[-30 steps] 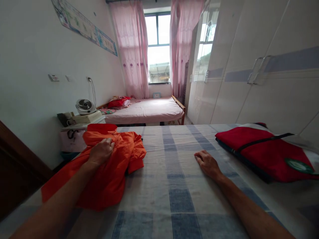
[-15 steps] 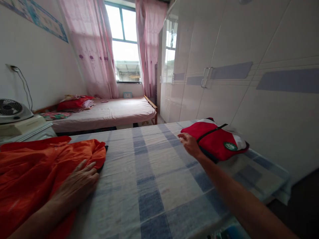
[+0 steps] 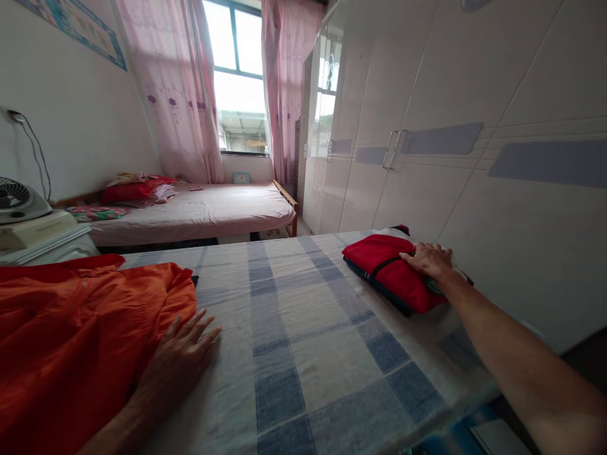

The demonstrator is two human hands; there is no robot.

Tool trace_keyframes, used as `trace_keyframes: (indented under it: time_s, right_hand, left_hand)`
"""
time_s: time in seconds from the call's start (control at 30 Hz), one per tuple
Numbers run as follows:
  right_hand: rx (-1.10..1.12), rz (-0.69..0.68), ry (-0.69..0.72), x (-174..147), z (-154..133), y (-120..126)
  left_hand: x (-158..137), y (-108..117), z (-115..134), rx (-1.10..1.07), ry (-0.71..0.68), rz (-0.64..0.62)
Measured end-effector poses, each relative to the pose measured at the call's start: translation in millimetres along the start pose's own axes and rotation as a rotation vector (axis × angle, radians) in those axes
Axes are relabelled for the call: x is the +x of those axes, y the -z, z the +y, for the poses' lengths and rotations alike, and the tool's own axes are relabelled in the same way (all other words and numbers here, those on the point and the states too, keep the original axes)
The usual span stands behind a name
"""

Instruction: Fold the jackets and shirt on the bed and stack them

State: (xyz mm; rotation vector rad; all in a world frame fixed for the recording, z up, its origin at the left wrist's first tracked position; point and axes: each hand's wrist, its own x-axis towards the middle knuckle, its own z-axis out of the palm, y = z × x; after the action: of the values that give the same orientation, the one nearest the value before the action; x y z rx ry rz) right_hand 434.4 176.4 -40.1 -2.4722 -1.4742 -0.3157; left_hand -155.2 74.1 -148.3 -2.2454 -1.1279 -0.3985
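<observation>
A folded red jacket [image 3: 386,259] with white and dark parts and a black zipper lies on the bed at right. My right hand [image 3: 430,260] rests over its top at the far right side, fingers apart, partly covering a round green badge. An orange garment [image 3: 114,316] is spread at left, running out of view. Beside its right edge is my left hand [image 3: 183,351], palm down, open with fingers spread. Both lie on a blue and white checked sheet [image 3: 313,316].
A tall white wardrobe [image 3: 436,95] runs along the right. Beyond stands a second bed [image 3: 222,205] with bundled red bedding [image 3: 137,191], below a window with pink curtains [image 3: 165,82]. A fan [image 3: 19,199] sits at far left. A blue object [image 3: 455,436] shows below the near edge.
My right hand has moved from the jacket's left corner to its far right side, over the badge. My left hand has slid right, off the orange garment's edge, spreading its fingers.
</observation>
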Motion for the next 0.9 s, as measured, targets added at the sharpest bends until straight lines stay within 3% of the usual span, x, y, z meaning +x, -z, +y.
trace_keyframes:
  time_s: [0.1,0.17,0.27,0.4,0.47,0.57,0.63,0.73,0.8,0.9]
  right_hand:
    - [0.055,-0.039,-0.113,-3,-2,8]
    - [0.149,-0.045,-0.104,-11,-9,15]
    - [0.295,0.026,0.032,-33,-37,28]
    - [0.545,0.076,0.28,-80,-107,51]
    - [0.871,0.018,0.501,-106,-147,66]
    - [1.234,-0.01,0.629,-147,-198,93]
    - [1.418,-0.119,0.69,-174,-220,110]
    - [1.56,-0.436,0.778,-209,-236,125]
    - [1.554,-0.59,0.781,-223,-239,123]
    - [1.519,-0.673,0.75,-222,-232,105]
  left_hand:
    - [-1,0,2,-0.01,0.019,0.014]
    - [1,1,4,-0.037,0.04,0.025]
    - [7,2,8,-0.095,0.049,0.049]
    - [14,6,18,-0.216,0.069,0.086]
    - [19,14,26,-0.33,0.116,0.081]
    - [34,33,43,-0.553,0.227,0.037]
    - [50,48,55,-0.724,0.304,0.05]
    - [75,67,68,-0.937,0.415,0.17]
    - [85,73,71,-0.969,0.452,0.216]
    - [86,70,70,-0.897,0.491,0.198]
